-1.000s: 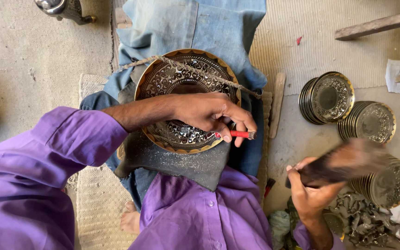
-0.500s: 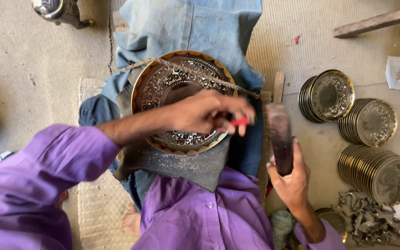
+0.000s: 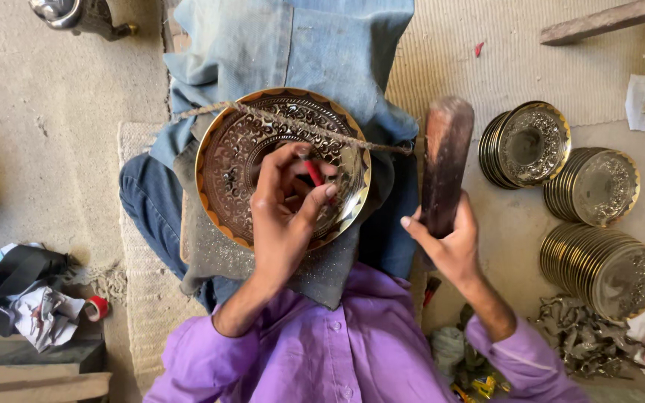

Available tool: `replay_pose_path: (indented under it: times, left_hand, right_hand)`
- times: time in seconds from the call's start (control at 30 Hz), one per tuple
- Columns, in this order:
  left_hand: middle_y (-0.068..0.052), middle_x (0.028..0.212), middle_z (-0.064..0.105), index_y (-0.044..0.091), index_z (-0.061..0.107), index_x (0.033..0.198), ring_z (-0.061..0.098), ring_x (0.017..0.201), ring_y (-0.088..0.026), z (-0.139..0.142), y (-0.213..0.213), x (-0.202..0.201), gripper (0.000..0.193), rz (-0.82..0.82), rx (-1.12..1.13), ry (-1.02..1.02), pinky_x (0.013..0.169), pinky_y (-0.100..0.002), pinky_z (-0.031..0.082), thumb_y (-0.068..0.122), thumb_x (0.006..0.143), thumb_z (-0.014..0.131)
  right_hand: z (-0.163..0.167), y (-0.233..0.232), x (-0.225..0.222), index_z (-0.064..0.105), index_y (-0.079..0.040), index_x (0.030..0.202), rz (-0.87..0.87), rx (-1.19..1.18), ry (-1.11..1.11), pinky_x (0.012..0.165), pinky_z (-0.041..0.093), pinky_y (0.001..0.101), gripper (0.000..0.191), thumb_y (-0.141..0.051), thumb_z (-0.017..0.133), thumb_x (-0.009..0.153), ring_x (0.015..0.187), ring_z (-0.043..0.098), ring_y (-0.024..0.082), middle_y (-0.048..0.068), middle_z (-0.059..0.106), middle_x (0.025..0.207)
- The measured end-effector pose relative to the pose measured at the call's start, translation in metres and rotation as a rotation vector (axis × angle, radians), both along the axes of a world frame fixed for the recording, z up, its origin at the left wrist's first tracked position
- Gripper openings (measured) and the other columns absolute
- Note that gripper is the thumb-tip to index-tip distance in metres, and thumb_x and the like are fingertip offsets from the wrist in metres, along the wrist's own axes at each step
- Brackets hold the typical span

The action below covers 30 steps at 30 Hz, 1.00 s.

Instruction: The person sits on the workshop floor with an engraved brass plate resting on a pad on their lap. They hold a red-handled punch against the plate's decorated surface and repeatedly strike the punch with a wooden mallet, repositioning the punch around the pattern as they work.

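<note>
Left hand [image 3: 285,216] grips a thin red-handled tool [image 3: 313,173] between thumb and fingers, curled shut around it. Tool's long axis runs diagonally; the red end shows toward upper left of the fingers, and the working tip is hidden under the fingertips, so its contact with the metal cannot be confirmed. Hand rests over the lower right part of the plate [image 3: 240,149]. Plate: round, brass-coloured rim, dense engraved pattern, lying tilted on the person's lap on a grey pad [image 3: 210,254], its face turned up to the camera. Rope [image 3: 293,123] crosses the upper part of the plate from left to right, lying taut against the rim. Right hand [image 3: 449,242] closed around the lower end of a mallet [image 3: 447,157], a dark wooden block; long axis near upright in view, free end pointing away from the person, leaning slightly right. Mallet sits just beside the plate's right edge, apart from the tool. Jeans [image 3: 300,52] stretch away under the plate; purple shirt sleeves [image 3: 210,358] in the foreground. To the right on the floor, three stacks of similar plates [image 3: 599,224] lean on edge. Metal scraps [image 3: 576,336] lie near the lowest stack. Crumpled cloth and paper [image 3: 31,298] at far left.
</note>
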<state>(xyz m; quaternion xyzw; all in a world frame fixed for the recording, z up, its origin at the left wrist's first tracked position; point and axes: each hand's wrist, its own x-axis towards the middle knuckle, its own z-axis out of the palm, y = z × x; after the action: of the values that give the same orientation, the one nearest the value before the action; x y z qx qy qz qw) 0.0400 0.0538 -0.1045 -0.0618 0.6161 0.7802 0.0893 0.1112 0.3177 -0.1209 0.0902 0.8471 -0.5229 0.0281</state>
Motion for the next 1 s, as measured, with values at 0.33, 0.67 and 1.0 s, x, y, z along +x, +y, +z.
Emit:
replay_pose_path:
  times: [0.33,0.67,1.0]
  left_hand:
    - [-0.007,0.114,0.079,0.001,0.056,0.130,0.068,0.076,-0.006,0.001,0.013,-0.004,0.042,0.033,-0.219,0.117,0.067,-0.021,0.057,-0.004,0.093,0.074]
    - [-0.007,0.075,0.072,0.001,0.063,0.117,0.060,0.064,-0.005,-0.002,0.016,0.004,0.029,0.059,-0.313,0.005,0.057,-0.021,0.048,0.003,0.093,0.080]
    - [-0.011,0.115,0.077,-0.001,0.055,0.124,0.069,0.082,-0.006,0.002,0.016,0.002,0.030,0.028,-0.147,0.129,0.074,-0.021,0.058,-0.004,0.097,0.069]
  right_hand:
    - [0.104,0.000,-0.105,0.046,-0.006,0.151,0.457,0.413,0.107,0.084,0.057,0.0299,0.079,-0.011,0.084,0.082,0.095,0.072,0.018,0.013,0.072,0.110]
    - [0.142,-0.026,-0.155,0.050,-0.026,0.152,0.896,0.765,0.203,0.059,0.055,0.0394,0.088,-0.007,0.080,0.072,0.069,0.063,0.025,0.006,0.060,0.087]
    - [0.147,-0.024,-0.163,0.043,-0.028,0.157,0.865,0.729,0.252,0.062,0.058,0.0342,0.091,-0.003,0.080,0.078,0.072,0.063,0.019,0.002,0.062,0.087]
